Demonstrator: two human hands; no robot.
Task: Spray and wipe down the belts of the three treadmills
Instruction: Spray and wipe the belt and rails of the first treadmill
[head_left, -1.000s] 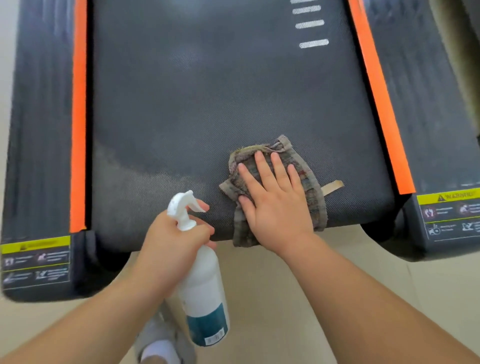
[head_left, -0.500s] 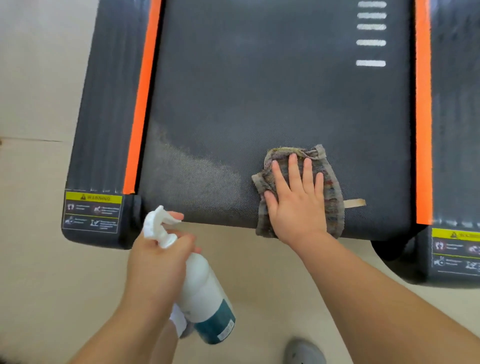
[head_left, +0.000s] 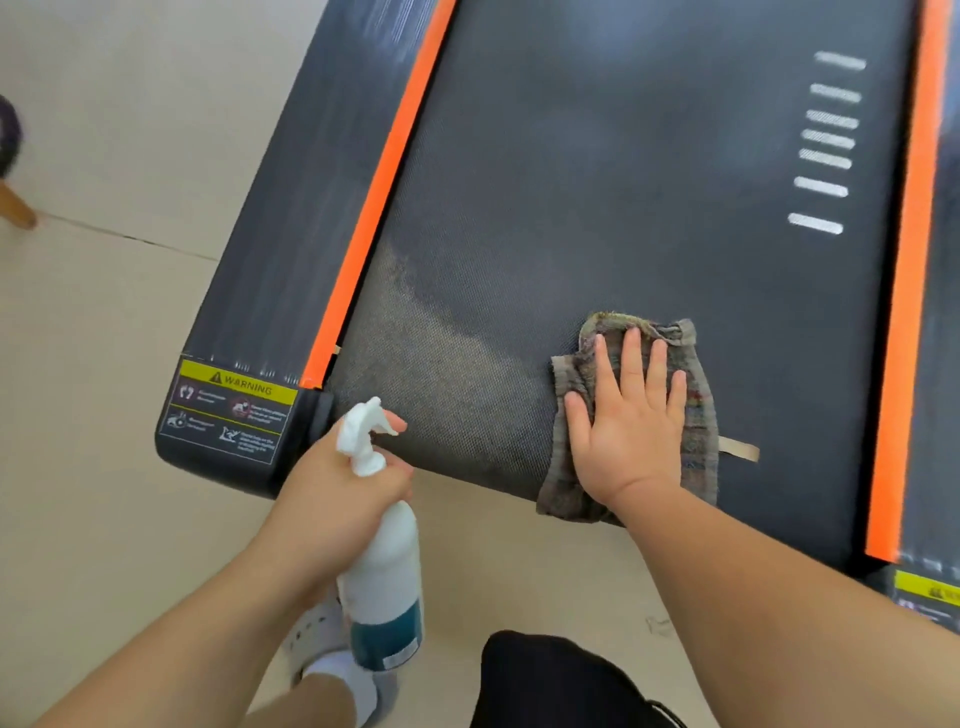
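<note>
Right hand (head_left: 631, 431) flat on cloth (head_left: 701, 415), hiding its middle, left hand (head_left: 332, 499) gripping spray bottle (head_left: 384, 571), belt (head_left: 623, 208) top cut off

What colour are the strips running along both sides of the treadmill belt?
Orange strips, flanking the dark grey belt; the head view shows them best.

matt woven belt (head_left: 649, 218), frayed cloth rag (head_left: 696, 415), smooth plastic bottle (head_left: 387, 566).

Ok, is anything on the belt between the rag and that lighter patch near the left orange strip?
Nothing visible. The belt is bare between the rag under the right hand and the lighter patch. The spray bottle in the left hand is held at the belt's near edge, outside that path.
</note>
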